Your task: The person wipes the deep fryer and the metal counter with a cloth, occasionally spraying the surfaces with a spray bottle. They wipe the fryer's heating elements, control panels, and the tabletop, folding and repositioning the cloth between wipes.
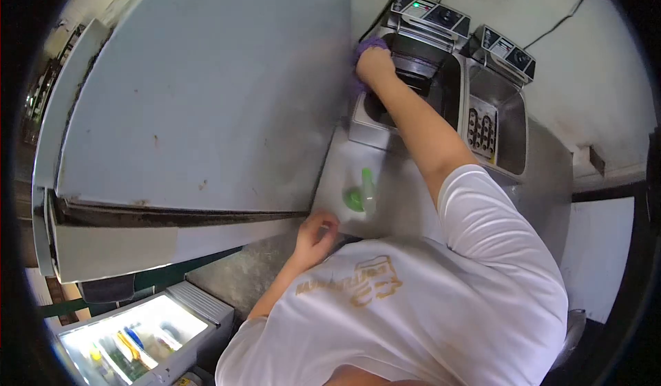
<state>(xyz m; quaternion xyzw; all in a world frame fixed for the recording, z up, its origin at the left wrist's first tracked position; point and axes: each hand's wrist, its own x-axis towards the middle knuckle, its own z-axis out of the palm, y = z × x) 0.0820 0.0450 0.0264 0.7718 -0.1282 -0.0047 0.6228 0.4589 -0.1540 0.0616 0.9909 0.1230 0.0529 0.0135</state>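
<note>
My right hand (pixel 375 66) reaches far forward and presses a purple cloth (pixel 366 44) against the left rim of the nearer fryer tank (pixel 385 121), right beside the grey fridge wall. My left hand (pixel 315 233) rests with curled fingers on the near corner of the steel counter (pixel 337 172) and holds nothing. A green spray bottle (pixel 361 194) lies on the counter just beyond my left hand. My white T-shirt fills the lower right of the view.
A tall grey fridge (pixel 206 97) stands to the left, tight against the counter. A second fryer tank (pixel 496 121) sits to the right, with control boxes and black cables at the wall. A lit cooler (pixel 131 341) with bottles is at the lower left.
</note>
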